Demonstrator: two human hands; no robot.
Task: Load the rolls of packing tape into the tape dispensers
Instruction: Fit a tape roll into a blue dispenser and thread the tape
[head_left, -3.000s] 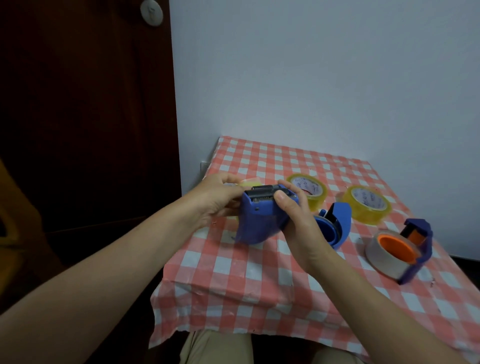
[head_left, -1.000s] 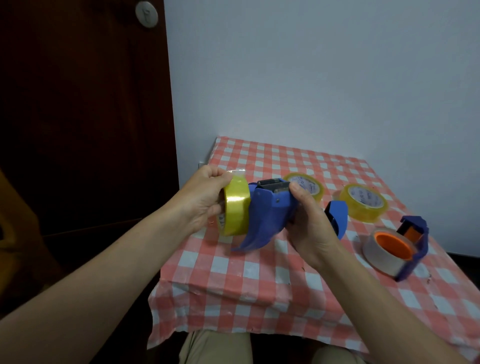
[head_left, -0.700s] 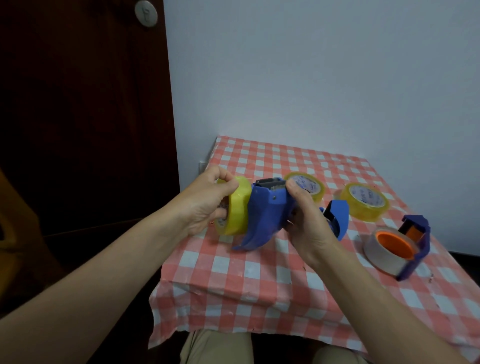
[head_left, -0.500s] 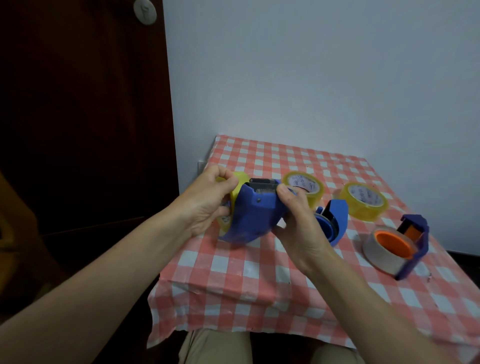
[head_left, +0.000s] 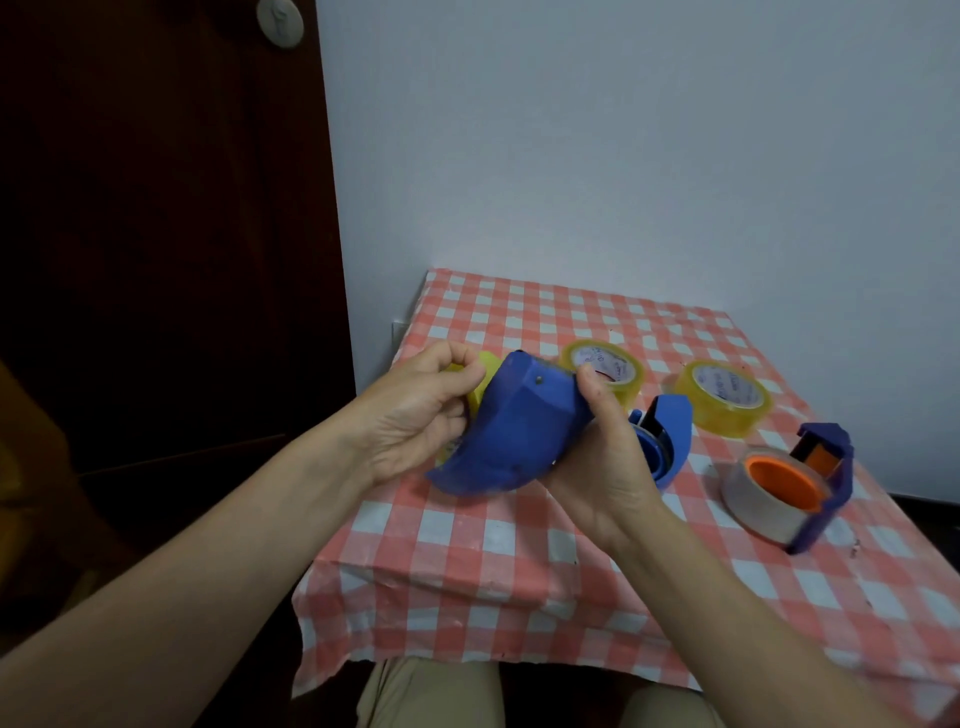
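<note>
While both hands are raised above the near part of the red-and-white checked tablecloth (head_left: 519, 545), the person holds a blue tape dispenser (head_left: 514, 436) between them. The left hand (head_left: 410, 421) has its fingers and thumb curled round a yellow tape roll (head_left: 480, 376). Only a narrow yellow edge of the roll shows at the dispenser's left side. Whether it is seated inside cannot be told, since the blue shell hides it. The right hand (head_left: 608, 467) grips the dispenser from the right, with the thumb pressed on its upper edge and the palm against its side. Its other fingers are hidden behind the shell.

Just behind the right hand a second blue dispenser (head_left: 672, 436) lies on the cloth, its round blue hub showing. Farther back two spare yellow rolls lie flat, one (head_left: 605, 371) just beyond the right thumb, the other (head_left: 724, 397) to its right. Near the table's right edge sits a third dispenser (head_left: 836, 488), dark blue, with a clear roll (head_left: 753, 512) on its orange hub (head_left: 779, 478). A dark door (head_left: 156, 260) stands to the left, and a pale wall (head_left: 623, 156) rises behind the table.
</note>
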